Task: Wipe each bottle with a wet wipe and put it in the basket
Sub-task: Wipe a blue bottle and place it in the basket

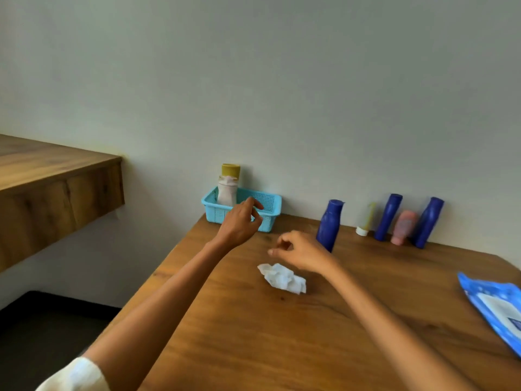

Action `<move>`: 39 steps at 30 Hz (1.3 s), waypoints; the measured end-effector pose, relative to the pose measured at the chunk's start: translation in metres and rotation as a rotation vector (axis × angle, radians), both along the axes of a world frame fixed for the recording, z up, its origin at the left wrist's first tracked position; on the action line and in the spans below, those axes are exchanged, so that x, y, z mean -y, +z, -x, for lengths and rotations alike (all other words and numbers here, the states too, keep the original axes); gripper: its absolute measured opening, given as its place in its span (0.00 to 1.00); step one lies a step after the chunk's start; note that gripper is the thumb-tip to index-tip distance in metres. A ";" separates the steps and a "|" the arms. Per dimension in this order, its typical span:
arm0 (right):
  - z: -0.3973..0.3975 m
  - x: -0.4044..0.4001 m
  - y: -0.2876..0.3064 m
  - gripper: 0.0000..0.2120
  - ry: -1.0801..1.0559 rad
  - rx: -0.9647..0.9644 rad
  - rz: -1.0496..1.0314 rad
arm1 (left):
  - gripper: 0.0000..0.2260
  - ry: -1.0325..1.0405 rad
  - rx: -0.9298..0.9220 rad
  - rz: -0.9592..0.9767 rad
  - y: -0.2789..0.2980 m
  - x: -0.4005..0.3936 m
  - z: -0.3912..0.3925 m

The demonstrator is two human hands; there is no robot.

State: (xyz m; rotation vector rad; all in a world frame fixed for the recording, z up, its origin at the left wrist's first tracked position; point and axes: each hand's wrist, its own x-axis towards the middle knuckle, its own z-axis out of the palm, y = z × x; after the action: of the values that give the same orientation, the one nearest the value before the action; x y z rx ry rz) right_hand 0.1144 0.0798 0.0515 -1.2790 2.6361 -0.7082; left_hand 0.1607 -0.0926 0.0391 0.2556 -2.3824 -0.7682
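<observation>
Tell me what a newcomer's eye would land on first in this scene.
Two bare hands hover mid-table, holding nothing: the left hand in front of the light blue basket, which already holds a yellow-capped bottle, and the right hand just above a crumpled wet wipe. Next comes the row along the wall: three dark blue bottles, a small pale tube and a pink bottle.
</observation>
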 end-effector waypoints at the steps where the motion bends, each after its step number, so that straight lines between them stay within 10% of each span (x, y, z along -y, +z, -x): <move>1: -0.003 -0.012 -0.004 0.20 0.019 0.016 -0.061 | 0.09 -0.009 0.024 -0.004 0.001 -0.009 0.000; 4: -0.008 -0.038 -0.015 0.28 0.047 0.059 -0.191 | 0.12 -0.031 0.081 -0.058 0.002 -0.033 0.005; 14: 0.013 -0.083 -0.025 0.09 -0.195 0.172 0.130 | 0.41 -0.163 0.278 -0.191 0.009 -0.113 0.055; 31: 0.036 -0.084 -0.033 0.03 -0.430 0.411 0.830 | 0.19 -0.279 -0.006 -0.854 -0.011 -0.084 0.059; 39: 0.023 -0.047 -0.027 0.04 -0.313 0.107 0.876 | 0.16 -0.600 -0.074 -1.295 -0.011 -0.075 0.028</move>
State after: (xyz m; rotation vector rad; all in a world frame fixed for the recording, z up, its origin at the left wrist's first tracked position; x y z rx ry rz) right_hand 0.0912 0.1269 0.0244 -0.8845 2.5088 -2.0634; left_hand 0.1331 -0.0179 0.0279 -0.0064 -1.5270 -2.4530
